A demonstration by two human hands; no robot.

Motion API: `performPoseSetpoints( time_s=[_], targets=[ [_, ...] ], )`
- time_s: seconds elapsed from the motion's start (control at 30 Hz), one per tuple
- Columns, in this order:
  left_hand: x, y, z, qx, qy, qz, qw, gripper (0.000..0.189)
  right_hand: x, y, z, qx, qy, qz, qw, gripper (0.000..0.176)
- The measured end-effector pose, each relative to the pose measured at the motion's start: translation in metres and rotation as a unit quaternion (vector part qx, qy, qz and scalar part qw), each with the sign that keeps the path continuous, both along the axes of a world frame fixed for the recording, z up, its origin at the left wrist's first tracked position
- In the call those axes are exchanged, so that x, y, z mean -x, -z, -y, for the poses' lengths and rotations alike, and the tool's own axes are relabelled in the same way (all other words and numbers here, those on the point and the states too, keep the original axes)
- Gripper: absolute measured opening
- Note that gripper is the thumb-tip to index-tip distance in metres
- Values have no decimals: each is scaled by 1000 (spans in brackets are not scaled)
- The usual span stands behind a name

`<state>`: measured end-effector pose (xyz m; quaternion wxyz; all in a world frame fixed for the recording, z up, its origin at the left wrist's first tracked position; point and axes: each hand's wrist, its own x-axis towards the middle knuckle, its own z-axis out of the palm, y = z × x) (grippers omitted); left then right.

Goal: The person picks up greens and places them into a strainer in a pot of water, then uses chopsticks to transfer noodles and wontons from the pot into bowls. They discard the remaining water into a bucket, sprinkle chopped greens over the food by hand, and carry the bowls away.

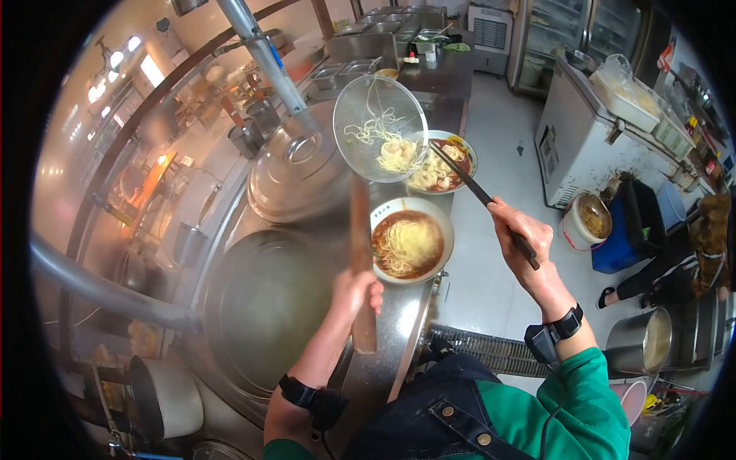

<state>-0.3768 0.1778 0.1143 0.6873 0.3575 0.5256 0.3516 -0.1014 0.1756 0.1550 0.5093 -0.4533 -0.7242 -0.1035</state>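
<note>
My left hand (356,293) grips the wooden handle of a mesh strainer (360,103), which is raised at the far side of the counter. Pale noodles (396,156) and what look like dumplings lie in the mesh. Long chopsticks (468,178) are held in my right hand (523,234), their tips close to the strainer's right rim. Below the strainer stands a bowl of noodles in brown broth (448,230), partly blurred by steam. Behind it, a second bowl (472,150) holds dumplings in reddish sauce, partly hidden by the strainer and chopsticks.
A large pot of cloudy water (264,307) is set into the counter at left, with a big metal lid (268,192) behind it. A white freezer (571,126) stands right across the aisle. Another person's leg (648,274) shows at far right.
</note>
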Motion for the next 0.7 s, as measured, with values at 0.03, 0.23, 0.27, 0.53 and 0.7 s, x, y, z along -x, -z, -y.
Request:
performPoseSetpoints(
  time_s=[0.03,0.23,0.27,0.53,0.7],
  targets=[
    [0,1,0,-3,-1,4,1000,41,-1,-1,0,-10,6,2,1000,23],
    [-2,-4,1,11,-2,-12,1000,44,21,1,-4,29,-45,2,999,25],
    [-2,-3,1,11,0,-13,1000,44,22,3,-6,27,-51,0,998,25],
    [-2,4,-2,-4,-8,-19,1000,43,1,2,-1,4,18,0,1000,24],
    [-5,1,-2,1,0,-12,1000,44,17,-2,-5,-7,-50,-32,998,24]
  ],
)
